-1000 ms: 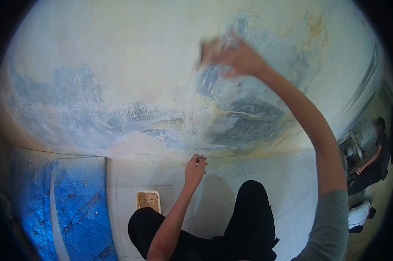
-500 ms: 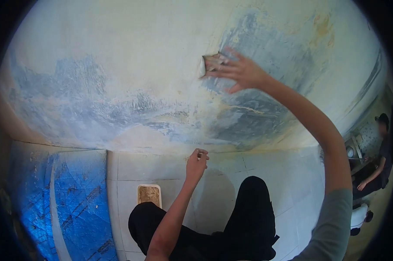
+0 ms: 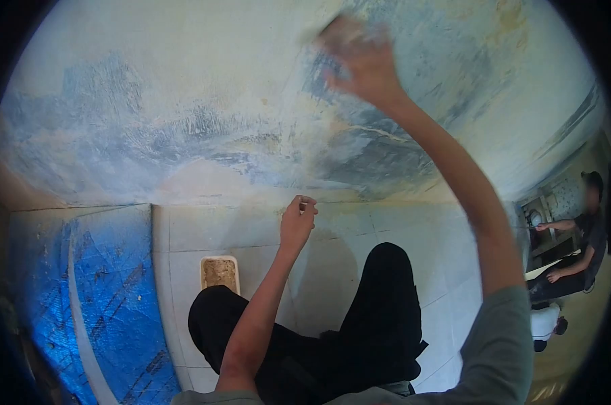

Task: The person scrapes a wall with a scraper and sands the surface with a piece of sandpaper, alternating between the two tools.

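My right hand is raised against the wall, blurred by motion, with its fingers stretched over a small sheet of sandpaper. Only a dark edge of the sheet shows past the fingertips. Pale paint and rough grey-blue patches cover the wall around it. Lower down, my left hand hovers in front of the foot of the wall. Its fingers are loosely curled and I see nothing in them.
A cream plastic tray with brownish residue stands on the tiled floor beside my bent knee. Blue foil sheeting lies at the left. Far right, a person in dark clothes sits near another person in a white top.
My right hand has swept upward along the wall with the sandpaper. The view has tipped a little, so floor and tray appear higher. The seated person's arm is now stretched out.
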{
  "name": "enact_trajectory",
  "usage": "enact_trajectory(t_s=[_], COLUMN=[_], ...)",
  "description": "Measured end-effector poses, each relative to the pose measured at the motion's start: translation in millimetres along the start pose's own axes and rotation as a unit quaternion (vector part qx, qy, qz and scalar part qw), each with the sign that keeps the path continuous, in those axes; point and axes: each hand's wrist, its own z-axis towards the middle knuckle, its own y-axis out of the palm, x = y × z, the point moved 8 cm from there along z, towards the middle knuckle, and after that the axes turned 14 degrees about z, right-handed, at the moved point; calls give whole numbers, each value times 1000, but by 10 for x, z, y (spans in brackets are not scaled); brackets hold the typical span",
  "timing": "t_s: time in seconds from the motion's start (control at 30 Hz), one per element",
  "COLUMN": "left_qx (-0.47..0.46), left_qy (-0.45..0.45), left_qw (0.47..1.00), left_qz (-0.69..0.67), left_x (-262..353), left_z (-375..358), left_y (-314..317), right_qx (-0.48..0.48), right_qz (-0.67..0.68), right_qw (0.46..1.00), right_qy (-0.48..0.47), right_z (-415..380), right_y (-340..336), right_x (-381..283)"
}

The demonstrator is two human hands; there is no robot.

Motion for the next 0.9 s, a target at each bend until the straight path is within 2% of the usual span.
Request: enact_trajectory(t_s=[0.03,0.07,0.1,0.13,0.17,0.2,0.23,0.27,0.3,0.33,0.37,0.43,0.5,0.53,0.57,0.6,0.63,0.7,0.77,0.83,0.9], left_qx=[3,6,4,-1,-5,-5,-5,-8,-5,0,0,-14,-8,-4,-9,-6,-2,-8,-6,-24,-22], left_qy=[-11,-15,-10,-6,-12,-11,-10,-15,-20,-23,-23,-11,-10,-3,-8,-15,-19,-12,-11,-30,-29], left_qw=[1000,1000,1000,1000,1000,1000,1000,1000,1000,1000,1000,1000,1000,1000,1000,1000,1000,1000,1000,999,999], left_qz=[-6,-6,-3,2,4,4,3,2,3,9,14,-1,3,10,12,14,18,19,12,25,34], left_x=[2,14,28,30,20,29,32,34,24,6,-13,-1,9,15,-9,-28,-39,-45,-57,-49,-94], left_z=[-3,0,-8,-28,-30,-21,-15,-1,13,21,16,12,4,-6,-11,6,17,-13,-4,-57,-61], left_y=[-34,-53,-41,-23,-21,-33,-38,-16,-1,-21,-32,7,-20,-43,-56,-80,-89,-71,-74,-56,-70], right_qx=[1,-18,-38,8,4,44,81,141,136,32,-70,-85,-21,-27,16,61,60,31,27,42,75], right_qz=[4,32,61,43,48,6,-38,-72,-72,45,162,164,-9,-4,26,50,48,178,148,139,137], right_qw=[1000,987,947,948,949,986,996,981,981,998,973,967,991,992,998,971,970,969,975,955,942], right_qy=[3,-156,-313,-315,-311,-159,-4,111,114,-17,-150,-173,-131,-127,51,225,229,169,161,258,298], right_z=[-53,-131,-293,-243,-294,-194,-183,-331,-548,-725,-910,-1010,-1011,-1026,-1024,-1099,-1194,-1333,-1358,-1430,-1407], right_y=[66,144,186,107,82,-28,-114,-100,36,361,617,771,818,775,667,550,596,820,862,790,768], right_x=[6,-208,-383,-260,-194,53,282,282,144,-205,-550,-524,-280,-437,-411,-347,-519,-919,-904,-771,-644])
